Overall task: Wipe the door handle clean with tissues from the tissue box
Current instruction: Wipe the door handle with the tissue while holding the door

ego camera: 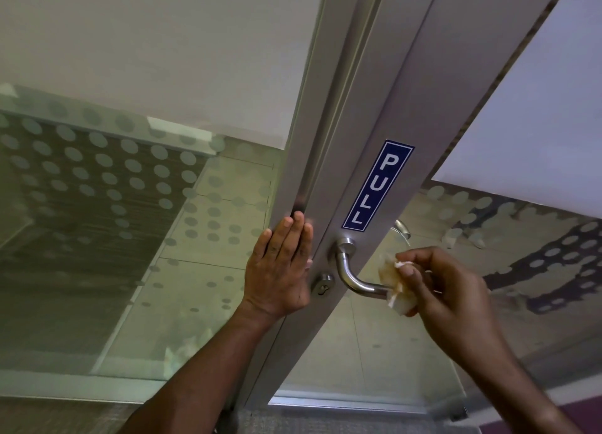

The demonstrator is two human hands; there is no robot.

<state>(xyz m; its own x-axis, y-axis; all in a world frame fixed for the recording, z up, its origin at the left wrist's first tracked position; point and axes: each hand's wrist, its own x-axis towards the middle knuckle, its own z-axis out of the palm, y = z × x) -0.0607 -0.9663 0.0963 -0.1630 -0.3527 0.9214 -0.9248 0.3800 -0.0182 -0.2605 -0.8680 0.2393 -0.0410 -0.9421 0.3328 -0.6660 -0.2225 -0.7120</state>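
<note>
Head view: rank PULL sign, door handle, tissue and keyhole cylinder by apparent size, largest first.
1. PULL sign, the longest.
2. Door handle; its end is hidden inside the tissue, so it may rival the sign.
3. Tissue, wadded and partly covered by the right hand.
4. Keyhole cylinder, clearly smallest.

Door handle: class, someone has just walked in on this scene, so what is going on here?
A person is wiping the door handle with a tissue. The right hand grips the crumpled tissue around the free end of the lever. The left hand presses flat, fingers straight, against the metal door frame beside the keyhole. A blue PULL sign sits just above the handle. The bend and base of the handle are bare of tissue. No tissue box is in view.
</note>
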